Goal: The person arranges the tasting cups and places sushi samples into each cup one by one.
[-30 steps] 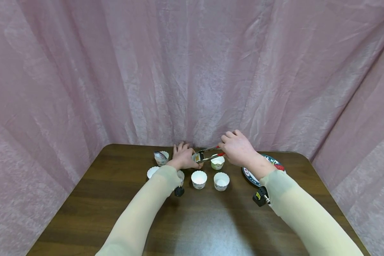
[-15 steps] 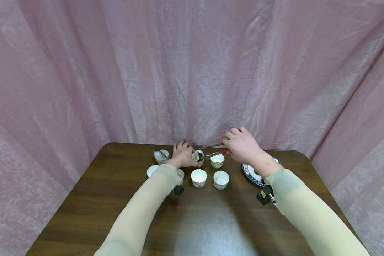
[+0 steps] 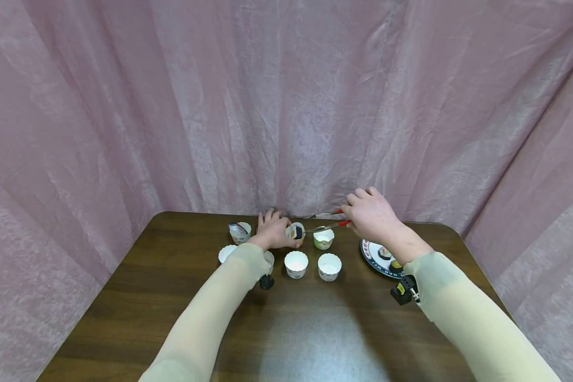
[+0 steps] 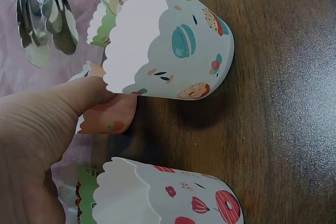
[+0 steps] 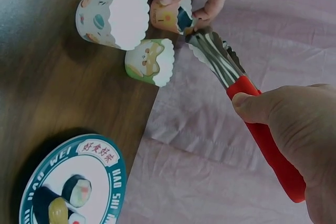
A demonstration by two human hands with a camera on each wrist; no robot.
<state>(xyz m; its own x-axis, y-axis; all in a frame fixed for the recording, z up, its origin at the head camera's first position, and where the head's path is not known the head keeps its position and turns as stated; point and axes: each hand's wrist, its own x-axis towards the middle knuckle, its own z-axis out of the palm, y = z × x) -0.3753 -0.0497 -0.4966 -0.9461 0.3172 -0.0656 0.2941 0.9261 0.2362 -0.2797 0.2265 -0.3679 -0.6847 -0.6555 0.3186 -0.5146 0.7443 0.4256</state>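
On a brown wooden tabletop (image 3: 124,313), a person's left hand (image 3: 273,234) curls thumb and fingers around an orange paper cup (image 5: 163,18) with a sushi roll (image 3: 295,232) inside, near a green cup (image 5: 143,62) and beyond white patterned cups (image 3: 295,271). The right hand (image 3: 370,213) grips red-handled metal tongs (image 5: 243,86), their parted tips close to the orange cup. To the right, sushi pieces (image 5: 80,191) sit on a round, teal-rimmed plate (image 5: 116,169).
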